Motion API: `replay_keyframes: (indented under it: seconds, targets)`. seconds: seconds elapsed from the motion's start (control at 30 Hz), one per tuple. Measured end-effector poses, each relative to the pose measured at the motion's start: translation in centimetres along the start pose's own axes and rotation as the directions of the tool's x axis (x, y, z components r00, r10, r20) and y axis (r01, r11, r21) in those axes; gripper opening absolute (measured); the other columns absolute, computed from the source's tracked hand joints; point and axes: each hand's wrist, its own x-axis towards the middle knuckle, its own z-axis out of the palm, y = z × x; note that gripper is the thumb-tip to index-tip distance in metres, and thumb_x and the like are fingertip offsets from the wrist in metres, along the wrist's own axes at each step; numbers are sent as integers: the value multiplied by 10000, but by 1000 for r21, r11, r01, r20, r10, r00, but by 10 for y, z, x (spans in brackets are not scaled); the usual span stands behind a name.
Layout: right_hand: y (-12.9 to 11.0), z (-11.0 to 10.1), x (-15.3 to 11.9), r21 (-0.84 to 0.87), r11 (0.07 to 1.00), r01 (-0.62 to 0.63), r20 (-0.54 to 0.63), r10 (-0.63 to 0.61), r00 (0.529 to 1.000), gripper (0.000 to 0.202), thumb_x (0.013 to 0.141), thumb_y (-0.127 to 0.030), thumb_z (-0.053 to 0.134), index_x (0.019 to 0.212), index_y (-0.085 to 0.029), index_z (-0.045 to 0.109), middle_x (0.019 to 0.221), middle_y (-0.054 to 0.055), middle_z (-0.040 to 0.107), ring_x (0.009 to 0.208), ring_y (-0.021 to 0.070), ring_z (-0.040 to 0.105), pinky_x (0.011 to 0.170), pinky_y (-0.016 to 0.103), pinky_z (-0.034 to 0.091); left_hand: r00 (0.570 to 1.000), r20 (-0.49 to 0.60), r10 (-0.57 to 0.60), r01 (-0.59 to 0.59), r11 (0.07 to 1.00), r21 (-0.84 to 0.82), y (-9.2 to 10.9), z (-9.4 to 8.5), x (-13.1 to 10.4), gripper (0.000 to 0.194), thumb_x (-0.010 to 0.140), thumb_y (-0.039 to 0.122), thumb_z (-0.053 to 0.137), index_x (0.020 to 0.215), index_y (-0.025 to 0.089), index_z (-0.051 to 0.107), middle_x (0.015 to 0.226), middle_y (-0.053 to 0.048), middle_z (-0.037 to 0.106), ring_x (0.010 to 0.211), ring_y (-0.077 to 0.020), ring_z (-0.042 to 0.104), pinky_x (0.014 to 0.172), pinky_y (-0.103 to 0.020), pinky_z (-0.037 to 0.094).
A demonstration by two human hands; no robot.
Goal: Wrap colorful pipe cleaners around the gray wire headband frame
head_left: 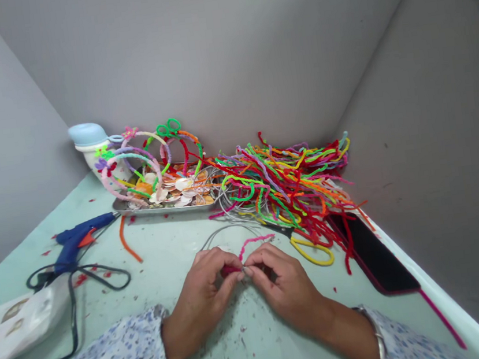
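Observation:
My left hand (207, 291) is closed in a pinch on a dark pink pipe cleaner (253, 240), whose wavy free end sticks out beyond my fingers. Fingertip to fingertip with it, my right hand (281, 285) pinches at the same spot, on what looks like the pipe cleaner and a thin grey wire. Just behind my hands a grey wire hoop (223, 228) curves over the table; its lower ends are hidden by my fingers. Yellow-handled scissors (318, 254) lie to the right, their blades partly covered.
Coloured pipe cleaners (283, 180) are heaped at the back. A metal tray (168, 209) holds round pieces and fuzzy headbands (154, 161), beside a white bottle (94, 153). At left lie a blue glue gun (70, 244), its cord and a plastic bag (26, 328). A phone (375, 256) rests right.

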Motion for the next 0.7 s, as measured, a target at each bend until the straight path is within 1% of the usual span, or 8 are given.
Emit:
replay_keyframes:
  seconds: [0.1,0.27,0.7]
  targets:
    - [-1,0,0,1,1000,-5,-3,5,1000,82,889,-157,539,875,-191,612,802,19,581,707,141,552,621,252,417,1000,-10,7,-7,1000,1,0,-1,0,28,881,231,583,886,209,599,806,1,611,805,-170,533,778,-318,386]
    - [-1,0,0,6,1000,-10,0,10,1000,83,887,-154,538,871,-190,611,806,19,580,715,142,555,627,253,419,999,-26,30,-30,1000,0,2,-2,-1,17,872,220,594,874,208,606,791,5,613,795,-168,541,772,-317,390]
    - [-1,-1,1,-3,1000,-21,9,21,1000,83,900,-186,531,871,-193,608,801,16,577,699,138,550,620,253,421,998,-58,24,-22,1000,20,1,-1,0,33,858,224,611,881,201,613,799,-4,634,798,-170,564,777,-320,414]
